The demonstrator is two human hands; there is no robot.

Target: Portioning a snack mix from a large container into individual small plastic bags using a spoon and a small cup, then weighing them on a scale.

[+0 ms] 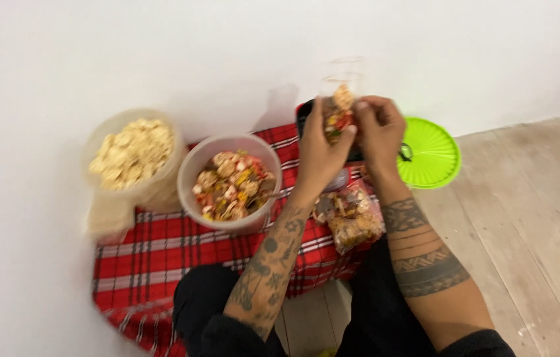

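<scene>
My left hand (321, 151) and my right hand (377, 129) meet above the far edge of a red plaid cloth (161, 258). Between them they hold a small clear plastic bag (339, 112) of mixed snacks, its open top sticking up. A dark tray or scale (303, 114) sits partly hidden behind the hands. Under my right wrist lies a filled clear bag of snacks (354, 218). Left of my left hand stands a round translucent tub (230, 182) of mixed, coloured snacks.
A second tub (133, 157) of pale round crackers stands at the far left beside the white wall. A green round lid (430, 153) lies on the wooden floor to the right. My dark-trousered knees are at the bottom.
</scene>
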